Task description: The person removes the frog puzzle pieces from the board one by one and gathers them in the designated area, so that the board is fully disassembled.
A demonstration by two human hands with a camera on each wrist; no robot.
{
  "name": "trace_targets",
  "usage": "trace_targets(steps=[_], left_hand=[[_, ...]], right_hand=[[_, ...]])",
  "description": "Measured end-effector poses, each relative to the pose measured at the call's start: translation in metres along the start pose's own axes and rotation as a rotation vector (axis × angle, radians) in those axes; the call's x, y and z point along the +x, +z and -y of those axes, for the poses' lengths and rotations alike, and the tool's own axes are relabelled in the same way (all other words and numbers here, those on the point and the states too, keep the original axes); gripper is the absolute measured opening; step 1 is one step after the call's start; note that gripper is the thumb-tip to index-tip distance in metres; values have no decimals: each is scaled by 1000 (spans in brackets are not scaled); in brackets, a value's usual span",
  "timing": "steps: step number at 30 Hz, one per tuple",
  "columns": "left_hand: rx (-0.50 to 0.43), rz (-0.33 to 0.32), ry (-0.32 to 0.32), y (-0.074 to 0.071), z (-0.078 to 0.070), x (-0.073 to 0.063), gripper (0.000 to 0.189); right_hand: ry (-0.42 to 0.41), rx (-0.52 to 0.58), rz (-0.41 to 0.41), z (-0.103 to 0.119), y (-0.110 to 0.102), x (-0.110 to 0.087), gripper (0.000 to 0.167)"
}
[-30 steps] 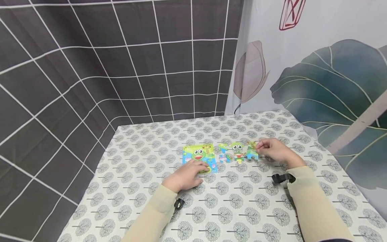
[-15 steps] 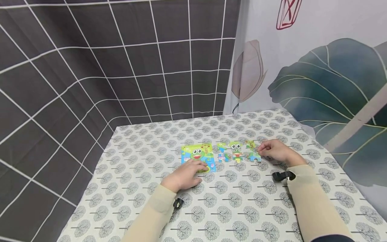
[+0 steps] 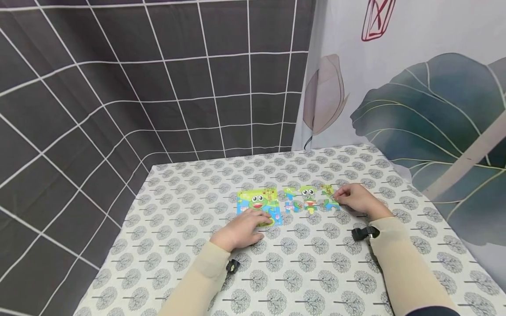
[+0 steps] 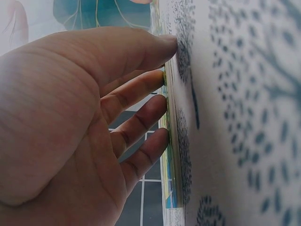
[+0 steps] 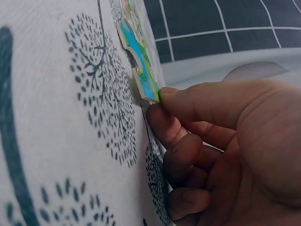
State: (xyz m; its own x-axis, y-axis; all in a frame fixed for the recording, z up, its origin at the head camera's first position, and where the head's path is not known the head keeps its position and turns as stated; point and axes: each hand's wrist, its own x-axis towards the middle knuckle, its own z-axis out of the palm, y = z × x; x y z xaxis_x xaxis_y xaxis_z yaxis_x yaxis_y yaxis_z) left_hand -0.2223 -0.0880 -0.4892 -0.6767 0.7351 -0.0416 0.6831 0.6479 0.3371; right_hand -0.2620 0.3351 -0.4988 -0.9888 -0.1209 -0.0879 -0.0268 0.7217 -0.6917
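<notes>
A square frog picture puzzle board [image 3: 258,196] lies flat on the table. The fingertips of my left hand [image 3: 241,229] rest on its lower part and cover some of it; the left wrist view shows those fingers [image 4: 141,115] spread and loosely extended against the board's face. To the right, my right hand [image 3: 359,199] pinches the corner of a blue and green puzzle piece [image 5: 141,63] between thumb and index finger, the other fingers curled. Beside that piece lie other loose pieces, among them one with the frog's eyes [image 3: 308,191] and one with its mouth [image 3: 310,204].
Two more loose pieces, an upper one [image 3: 290,193] and a lower one [image 3: 293,206], lie between board and frog-face pieces. Another piece [image 3: 327,189] sits at upper right. The tree-print tablecloth [image 3: 284,272] reaches a dark grid curtain [image 3: 178,87] behind.
My right hand has drawn its piece down and right, apart from the upper right piece, then shifted it slightly back left. The left hand stays on the board.
</notes>
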Motion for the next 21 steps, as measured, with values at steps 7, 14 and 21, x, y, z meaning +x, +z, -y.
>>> trace_targets(steps=[7,14,21], left_hand=[[-6,-3,7,0,1,0,50],[1,-5,0,0,1,0,50],[-10,-2,7,0,1,0,50]], right_hand=[[-2,-11,-11,0,0,0,15],[-20,-22,-10,2,0,0,13],[3,-20,-11,2,1,-1,15]])
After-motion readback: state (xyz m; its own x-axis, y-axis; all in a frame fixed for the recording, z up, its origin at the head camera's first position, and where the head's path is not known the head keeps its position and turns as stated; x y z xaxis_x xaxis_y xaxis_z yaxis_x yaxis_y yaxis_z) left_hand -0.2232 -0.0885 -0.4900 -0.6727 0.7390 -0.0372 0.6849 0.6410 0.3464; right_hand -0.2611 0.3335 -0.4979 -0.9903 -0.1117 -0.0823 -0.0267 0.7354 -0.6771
